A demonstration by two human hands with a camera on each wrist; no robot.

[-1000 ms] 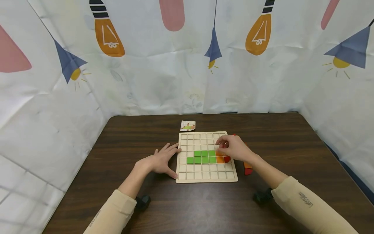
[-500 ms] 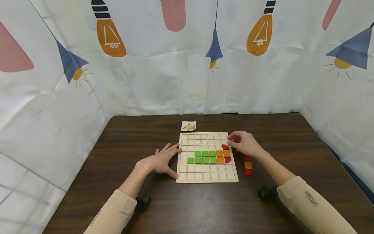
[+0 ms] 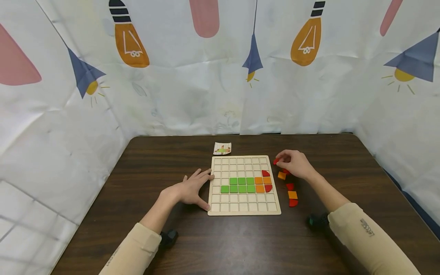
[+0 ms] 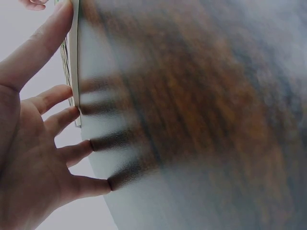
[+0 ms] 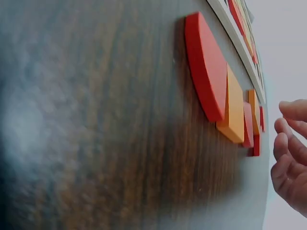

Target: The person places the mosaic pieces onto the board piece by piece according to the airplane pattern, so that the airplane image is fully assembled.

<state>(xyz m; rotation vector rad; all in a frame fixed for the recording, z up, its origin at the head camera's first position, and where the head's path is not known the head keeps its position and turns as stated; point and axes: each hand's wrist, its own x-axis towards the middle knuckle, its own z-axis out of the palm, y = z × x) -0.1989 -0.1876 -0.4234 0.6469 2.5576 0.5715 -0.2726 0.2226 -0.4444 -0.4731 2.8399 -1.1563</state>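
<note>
A square wooden grid board (image 3: 227, 164) lies on the table, with green tiles (image 3: 238, 185), orange tiles (image 3: 260, 188) and two red rounded tiles (image 3: 268, 188) set in its cells. My left hand (image 3: 190, 190) spreads along its left side, thumb near the front corner and fingertips against the edge. Off the board's right side, my right hand (image 3: 295, 164) hovers with bent fingers beside a loose red tile (image 3: 276, 161). In the right wrist view the right fingers (image 5: 292, 153) show no tile between them. The palm hides part of another red tile (image 3: 286, 172).
Loose orange tiles (image 3: 292, 194) and red tiles (image 3: 293, 203) form a rough column right of the board. A small pattern card (image 3: 222, 148) lies behind the board. Printed fabric (image 3: 192, 99) hangs along the far table edge.
My right hand has moved from over the board's right columns to the loose tiles beyond it, uncovering a red rounded tile and orange tiles in the cells. The left hand has stayed put.
</note>
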